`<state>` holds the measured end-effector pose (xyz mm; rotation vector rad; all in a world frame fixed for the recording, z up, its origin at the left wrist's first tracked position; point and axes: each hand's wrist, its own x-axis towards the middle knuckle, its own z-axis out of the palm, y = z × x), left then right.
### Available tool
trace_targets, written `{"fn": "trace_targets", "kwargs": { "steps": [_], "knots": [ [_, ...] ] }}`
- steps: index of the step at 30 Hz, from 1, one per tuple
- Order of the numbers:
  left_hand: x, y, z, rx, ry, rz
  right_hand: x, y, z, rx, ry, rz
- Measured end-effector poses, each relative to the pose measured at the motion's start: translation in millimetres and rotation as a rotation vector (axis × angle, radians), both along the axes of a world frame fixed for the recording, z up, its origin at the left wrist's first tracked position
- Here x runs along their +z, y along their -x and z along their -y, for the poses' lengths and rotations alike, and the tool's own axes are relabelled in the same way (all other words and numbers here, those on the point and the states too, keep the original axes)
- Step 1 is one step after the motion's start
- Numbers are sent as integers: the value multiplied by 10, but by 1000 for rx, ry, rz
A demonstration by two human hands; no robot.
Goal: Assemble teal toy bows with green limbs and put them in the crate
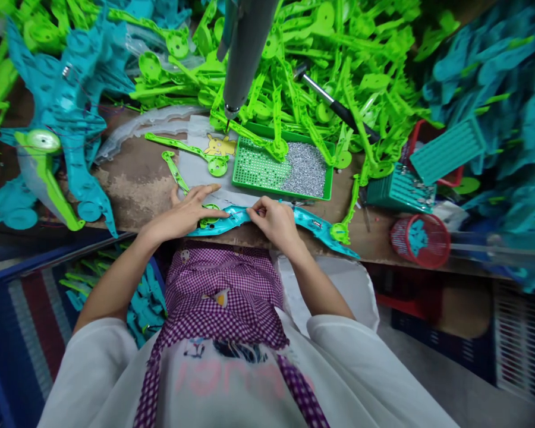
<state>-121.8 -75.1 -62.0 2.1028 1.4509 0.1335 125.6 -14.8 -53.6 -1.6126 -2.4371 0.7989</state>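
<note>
A long curved blue plastic shell (312,220) lies along the table's front edge, its hollow side facing up. My left hand (181,211) lies over its left part, fingers stretched out, one fingertip touching the shell. My right hand (274,223) pinches what looks like a thin reddish wire (243,211) at the shell's middle; the fingertips hide most of it. Under my left hand a round green piece (210,215) sits in the shell. At the right end, a green arm-shaped piece (340,230) touches the shell.
A green tray (258,169) of small metal screws stands just beyond the shell. Above it hangs a grey powered screwdriver (247,59). Green parts (321,35) pile up behind, with a hammer (334,104) among them. Teal baskets (399,187) and a red basket (428,241) stand right; blue shells (74,101) lie left.
</note>
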Motion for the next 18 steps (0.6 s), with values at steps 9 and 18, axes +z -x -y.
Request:
{"fn": "trace_targets", "kwargs": {
  "steps": [9,18],
  "knots": [
    [-18,-6,-13,7,1,-14,22,-90,15,17,-52,54],
    [-52,9,-9,0,-28,13,34,-41,-75,122,-125,184]
  ]
}}
